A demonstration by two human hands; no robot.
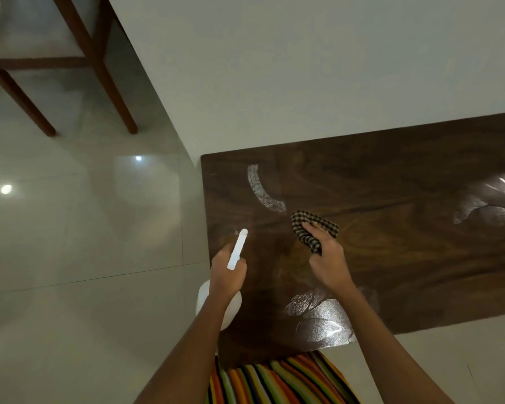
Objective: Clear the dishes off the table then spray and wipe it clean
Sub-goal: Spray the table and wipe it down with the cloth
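We're looking down on a broad stretch of pale floor (70, 243) that spreads to the left of the table, with ceiling lights glinting off it. A plain wall (303, 68) runs along the back. The dark wooden table (405, 258) has its far edge tight against that wall, while its left edge gives straight onto the open tiles. A wooden chair (79, 53) stands well apart, up in the far left corner. Close to us is a striped garment (274, 380) at the near edge. Wet streaks (324, 319) shine on the wood, near, far left and right. The left hand (226, 275) is wrapped round the white spray bottle (237, 249), nozzle over the left edge and body hanging out past it. Just inboard, the right hand (327, 258) is bunching the checked cloth (312, 225) in its fingers, low over the tabletop.
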